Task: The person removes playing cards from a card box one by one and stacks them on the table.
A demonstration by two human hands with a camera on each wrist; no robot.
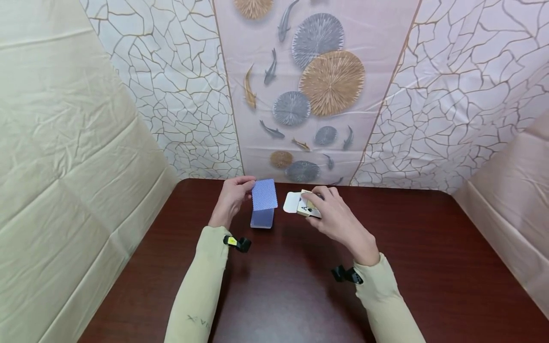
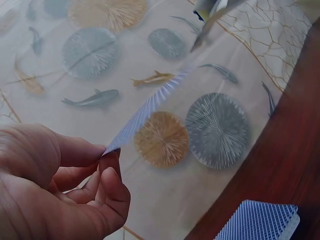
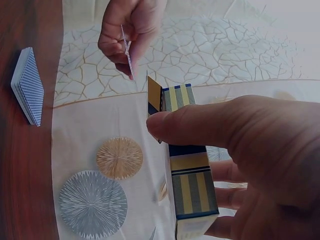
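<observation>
My left hand (image 1: pixel 233 196) pinches a playing card (image 1: pixel 264 194) by its edge between thumb and fingers, its blue patterned back showing in the head view. Below that card, a stack of playing cards (image 1: pixel 262 220) lies back-up on the table, partly covered from above. My right hand (image 1: pixel 336 212) grips a card box (image 3: pixel 192 185) striped in gold and dark blue. At the box's left end a white flap (image 1: pixel 291 202) sticks out, and a white face with a black letter A (image 1: pixel 304 208) shows beside it. The fingers hide part of the box.
The dark red-brown table (image 1: pixel 279 295) runs under both arms. Behind its far edge hangs a patterned cloth (image 1: pixel 296 138) with fish and round shapes. Plain beige cloth (image 1: pixel 77 171) hangs along the left side, with more at the right.
</observation>
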